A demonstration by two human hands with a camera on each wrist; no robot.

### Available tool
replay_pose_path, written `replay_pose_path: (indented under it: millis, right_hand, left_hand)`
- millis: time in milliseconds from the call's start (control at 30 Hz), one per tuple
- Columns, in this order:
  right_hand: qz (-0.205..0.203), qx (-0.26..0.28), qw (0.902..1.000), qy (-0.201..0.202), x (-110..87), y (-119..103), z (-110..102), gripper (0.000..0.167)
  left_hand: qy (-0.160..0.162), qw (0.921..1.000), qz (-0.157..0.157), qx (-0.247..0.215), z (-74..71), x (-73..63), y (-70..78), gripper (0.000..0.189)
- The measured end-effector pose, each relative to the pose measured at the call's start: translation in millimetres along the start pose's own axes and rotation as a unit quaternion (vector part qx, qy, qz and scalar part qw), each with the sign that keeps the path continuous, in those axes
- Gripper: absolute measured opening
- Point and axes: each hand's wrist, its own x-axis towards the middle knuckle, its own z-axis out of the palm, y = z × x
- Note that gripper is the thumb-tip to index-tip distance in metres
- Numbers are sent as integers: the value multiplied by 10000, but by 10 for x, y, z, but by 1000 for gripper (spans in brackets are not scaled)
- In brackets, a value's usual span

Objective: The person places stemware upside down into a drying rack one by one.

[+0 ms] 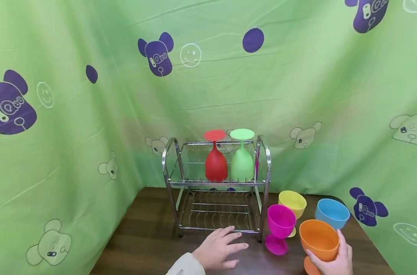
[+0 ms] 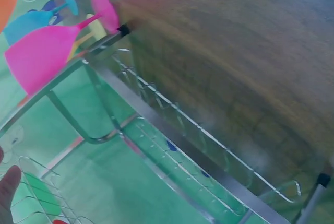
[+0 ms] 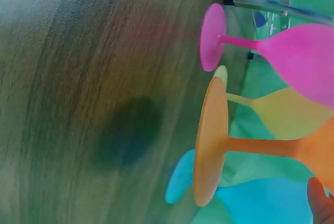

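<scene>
An orange plastic goblet [image 1: 319,240] is held by my right hand [image 1: 337,259], thumb on the near side of the bowl and fingers around its right side. In the right wrist view its foot [image 3: 211,141] stands apart from a dark shadow on the tabletop. My left hand [image 1: 219,249], fingers spread and holding nothing, hovers before the metal dish rack [image 1: 216,184]. Upside down on the rack's upper tier are a red goblet [image 1: 216,164] and a light green goblet [image 1: 242,164]. Beside the rack a magenta goblet [image 1: 280,221] stands upright.
A yellow goblet [image 1: 292,202] stands behind the magenta one, and a blue goblet [image 1: 332,214] behind the orange one. The rack's lower tier [image 1: 218,212] has wavy wire slots. Green printed cloth [image 1: 208,91] hangs behind the brown wooden table [image 1: 136,236].
</scene>
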Motion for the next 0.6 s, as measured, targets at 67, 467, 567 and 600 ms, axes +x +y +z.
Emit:
replay_pose_path:
  millis: [67, 467, 567, 600]
  right_hand:
    - [-391, -168, 9991, -11, -62, -30, -9, 113]
    - [-2799, -471, 9587, 166, -312, -277, 130, 108]
    - [-3205, -730, 9443, 130, -370, -412, 201, 105]
    - [-3395, -774, 9373, 123, -386, -449, 225, 105]
  left_hand:
    - [13, 9999, -101, -7, -12, 44, 9, 49]
    - [-846, 9085, -2297, -3386, -156, 503, 257, 73]
    - [-979, 8841, -2665, -3712, -222, 627, 312, 80]
    - [-988, 8818, -2702, -3736, -242, 658, 328, 83]
